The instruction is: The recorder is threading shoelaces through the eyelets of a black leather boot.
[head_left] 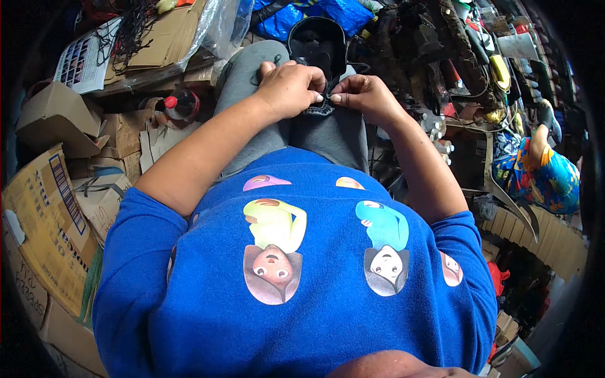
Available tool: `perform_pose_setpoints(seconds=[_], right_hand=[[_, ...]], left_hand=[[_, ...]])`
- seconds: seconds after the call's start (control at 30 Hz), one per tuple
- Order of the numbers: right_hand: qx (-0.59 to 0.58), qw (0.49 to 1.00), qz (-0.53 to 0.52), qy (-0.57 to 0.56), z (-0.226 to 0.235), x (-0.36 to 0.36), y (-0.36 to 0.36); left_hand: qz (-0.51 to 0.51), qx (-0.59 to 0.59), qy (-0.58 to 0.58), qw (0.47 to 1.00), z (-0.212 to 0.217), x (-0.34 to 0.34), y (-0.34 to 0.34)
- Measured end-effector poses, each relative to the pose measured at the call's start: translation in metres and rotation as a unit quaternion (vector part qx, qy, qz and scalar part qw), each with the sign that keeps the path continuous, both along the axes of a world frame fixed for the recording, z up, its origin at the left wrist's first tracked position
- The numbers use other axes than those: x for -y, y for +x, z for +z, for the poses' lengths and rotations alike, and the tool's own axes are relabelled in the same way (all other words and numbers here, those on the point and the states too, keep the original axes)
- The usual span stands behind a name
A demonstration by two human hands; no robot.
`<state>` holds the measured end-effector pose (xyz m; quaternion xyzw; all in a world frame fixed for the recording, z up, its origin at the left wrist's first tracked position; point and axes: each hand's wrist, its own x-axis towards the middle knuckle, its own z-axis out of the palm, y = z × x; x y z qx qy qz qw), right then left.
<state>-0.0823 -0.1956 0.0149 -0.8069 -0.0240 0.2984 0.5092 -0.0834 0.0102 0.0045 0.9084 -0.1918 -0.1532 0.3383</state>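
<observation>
On my lap, between my grey-trousered knees, rests a black item (317,31) with a rounded open rim, shaped much like a shoe. My left hand (288,88) is closed at its near part, thumb and forefinger pinched together. Opposite it, my right hand (368,97) pinches at the same spot, the two thumb tips almost meeting. A thin black cord (277,60) shows by the left fingers. Whatever lies between the fingertips is too small and dark to make out. The near edge of the black item (319,109) looks ridged, as if stitched.
Cardboard boxes (53,116) and a dark bottle with a red cap (182,106) stand to my left. Beyond them, black cords (133,31) lie on cardboard. Blue plastic (343,14) is at the far side. At right are a curved blade (513,205) and another person's leg (539,146).
</observation>
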Motion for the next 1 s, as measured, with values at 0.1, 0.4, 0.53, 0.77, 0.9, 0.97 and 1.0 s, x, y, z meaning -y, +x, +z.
perform_pose_setpoints(seconds=[0.1, 0.4, 0.53, 0.77, 0.9, 0.97, 1.0], right_hand=[[-0.005, 0.999, 0.043, -0.033, 0.004, -0.001, 0.008], [0.065, 0.995, 0.013, 0.079, -0.01, 0.031, -0.001], [0.022, 0.999, -0.011, 0.024, -0.007, 0.037, -0.014], [0.287, 0.952, 0.018, -0.107, 0.018, 0.042, 0.011], [0.355, 0.904, -0.002, -0.238, -0.001, 0.049, 0.023], [0.389, 0.871, 0.107, -0.279, 0.033, 0.03, 0.014], [0.419, 0.824, 0.2, -0.323, 0.043, 0.022, 0.009]], left_hand=[[-0.068, 0.074, 0.033, 0.994, 0.006, -0.003, 0.012], [-0.083, 0.116, 0.086, 0.986, 0.018, -0.015, 0.006], [-0.085, 0.091, 0.081, 0.989, 0.016, -0.008, 0.008], [-0.145, 0.159, 0.041, 0.976, 0.009, -0.005, 0.011], [-0.154, 0.192, 0.034, 0.969, 0.002, -0.006, 0.015], [-0.165, 0.195, 0.032, 0.966, -0.001, -0.011, 0.012], [-0.165, 0.194, 0.032, 0.966, -0.001, -0.012, 0.011]])
